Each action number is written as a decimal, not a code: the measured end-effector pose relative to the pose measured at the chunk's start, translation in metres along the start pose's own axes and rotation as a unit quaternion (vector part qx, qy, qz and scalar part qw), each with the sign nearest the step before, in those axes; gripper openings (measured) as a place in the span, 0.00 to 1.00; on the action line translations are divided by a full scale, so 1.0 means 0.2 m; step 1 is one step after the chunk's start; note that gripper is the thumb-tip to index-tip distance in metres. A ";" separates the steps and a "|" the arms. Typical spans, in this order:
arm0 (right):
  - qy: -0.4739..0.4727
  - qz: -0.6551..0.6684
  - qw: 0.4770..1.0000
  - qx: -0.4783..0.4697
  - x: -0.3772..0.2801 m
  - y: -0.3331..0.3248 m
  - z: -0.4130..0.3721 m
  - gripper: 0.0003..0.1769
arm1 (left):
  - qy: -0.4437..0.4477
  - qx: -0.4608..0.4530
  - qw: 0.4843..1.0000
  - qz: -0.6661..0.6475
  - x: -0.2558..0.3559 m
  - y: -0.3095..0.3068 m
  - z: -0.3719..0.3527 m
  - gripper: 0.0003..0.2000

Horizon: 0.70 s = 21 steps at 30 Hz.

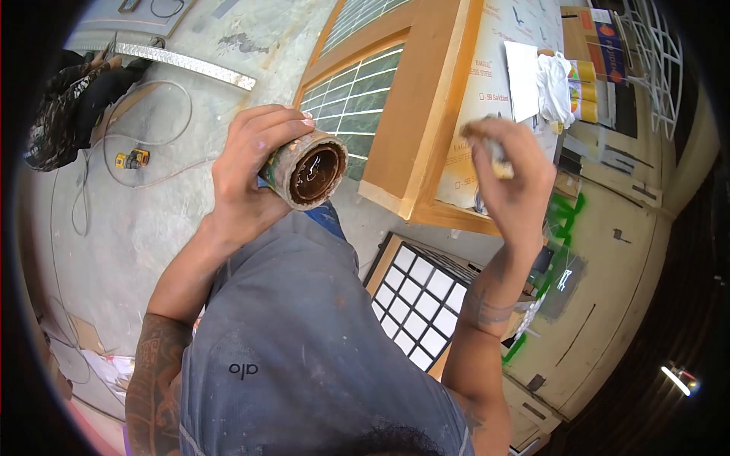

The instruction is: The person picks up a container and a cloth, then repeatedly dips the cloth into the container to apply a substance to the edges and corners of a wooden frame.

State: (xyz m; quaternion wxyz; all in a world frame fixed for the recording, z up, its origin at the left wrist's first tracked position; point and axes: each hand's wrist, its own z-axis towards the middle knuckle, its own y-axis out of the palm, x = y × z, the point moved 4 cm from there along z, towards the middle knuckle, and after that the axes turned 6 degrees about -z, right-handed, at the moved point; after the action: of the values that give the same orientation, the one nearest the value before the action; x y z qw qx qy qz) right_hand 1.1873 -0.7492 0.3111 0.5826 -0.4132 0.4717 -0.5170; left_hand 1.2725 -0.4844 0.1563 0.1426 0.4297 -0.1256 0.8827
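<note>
My left hand is wrapped around a round tin can, tilted so its open mouth faces me. The can's rim is crusted, and dark brown, glossy liquid shows inside. Off to the right, my right hand is raised near the wooden frame, fingers pinched on a small stained wad, brown and yellowish white. The wad is smeared by motion, and I cannot tell its exact kind. A brown wooden frame with glass panes lies between and beyond my hands, next to a printed protective sheet.
Yellow cans and a white cloth stand at the right, near a cardboard box. A black-and-white grid panel is below the frame. On the floor at left are a yellow power tool, cables and another person.
</note>
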 end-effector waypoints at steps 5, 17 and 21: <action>-0.008 0.052 0.991 -0.123 -0.20 0.00 -0.20 0.17 | -0.005 -0.012 1.000 -0.002 0.00 0.01 0.03 0.33; 0.008 0.032 0.997 -0.076 -0.06 0.13 -0.06 0.15 | -0.005 -0.009 1.000 -0.006 -0.01 0.00 0.02 0.33; -0.005 -0.004 0.999 -0.035 0.07 0.17 0.09 0.15 | -0.007 -0.001 1.000 0.000 -0.01 -0.01 0.01 0.33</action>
State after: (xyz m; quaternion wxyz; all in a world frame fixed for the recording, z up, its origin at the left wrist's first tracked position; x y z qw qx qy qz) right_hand 1.2133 -0.7594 0.2799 0.5682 -0.4378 0.4851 -0.5002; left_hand 1.2756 -0.4835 0.1557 0.1422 0.4355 -0.1277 0.8797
